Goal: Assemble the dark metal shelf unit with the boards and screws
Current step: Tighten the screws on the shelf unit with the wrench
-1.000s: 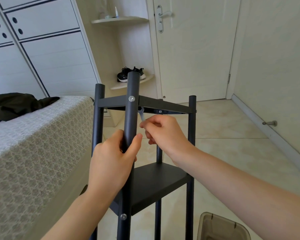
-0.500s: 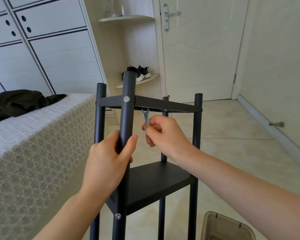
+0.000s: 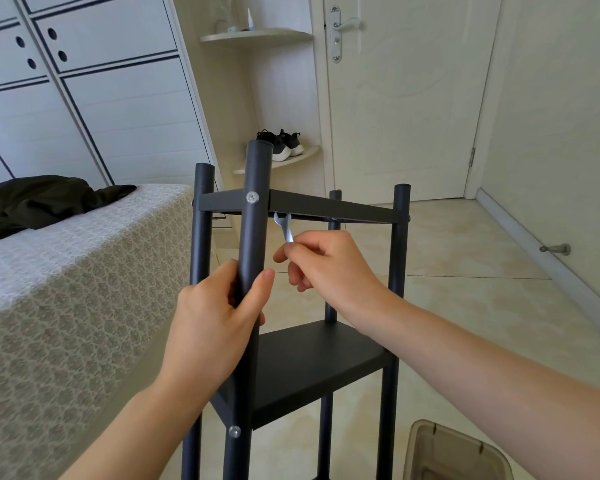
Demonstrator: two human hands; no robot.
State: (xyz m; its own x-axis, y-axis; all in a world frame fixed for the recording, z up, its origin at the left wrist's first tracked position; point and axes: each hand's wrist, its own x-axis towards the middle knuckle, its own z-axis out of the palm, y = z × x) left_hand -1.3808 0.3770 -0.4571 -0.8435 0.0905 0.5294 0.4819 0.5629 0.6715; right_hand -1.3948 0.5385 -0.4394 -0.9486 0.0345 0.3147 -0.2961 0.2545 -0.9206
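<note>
Shelf unit (image 3: 312, 368): four matte dark round metal posts and two flat dark boards, standing upright on a tiled floor just right of the bed (image 3: 66, 271) with its textured patterned cover. A silver screw (image 3: 252, 197) fixes the upper board to the near post.
Left hand (image 3: 215, 327): wrapped round the near post, as before.
Right hand (image 3: 329, 271): pinches a small flat silver wrench (image 3: 284, 227), its open end at the upper board's underside; more of it shows than a second ago.

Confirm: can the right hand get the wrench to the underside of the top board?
Probably yes. The right hand pinches the wrench, whose open end sits just under the top board, beside the post the left hand grips. Nothing blocks it; any nut there is hidden.
</note>
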